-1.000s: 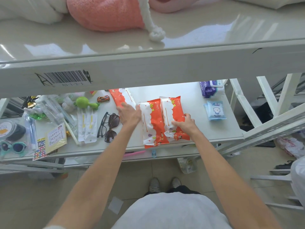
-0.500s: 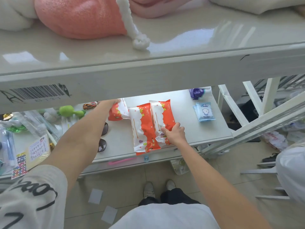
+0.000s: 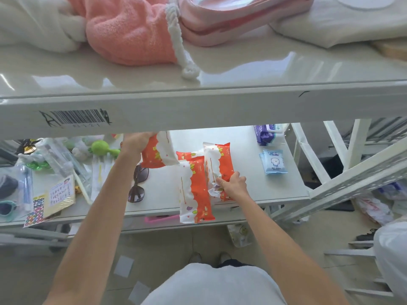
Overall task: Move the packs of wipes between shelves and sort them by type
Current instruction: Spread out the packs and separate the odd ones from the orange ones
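Note:
On the lower shelf (image 3: 293,190) are several orange-and-white packs of wipes. My left hand (image 3: 135,143) grips one orange pack (image 3: 157,154) and holds it lifted just under the upper shelf edge. My right hand (image 3: 233,186) pinches the near end of another orange pack (image 3: 218,164) lying on the shelf. A third orange pack (image 3: 195,192) lies beside it, overhanging the front edge, and part of a fourth pack (image 3: 187,154) shows behind it. A small light-blue pack (image 3: 274,161) and a purple pack (image 3: 267,134) lie further right.
The upper shelf (image 3: 198,102) with a barcode label holds pink and white fabric. Sunglasses (image 3: 137,183), a green toy (image 3: 102,148), stickers and plastic-wrapped items crowd the lower shelf's left half. White frame bars (image 3: 352,181) slant at the right. Tiled floor lies below.
My left hand has closed on the far-left orange pack and raised it off the shelf toward me. My right hand stays on the end of the right-hand orange pack.

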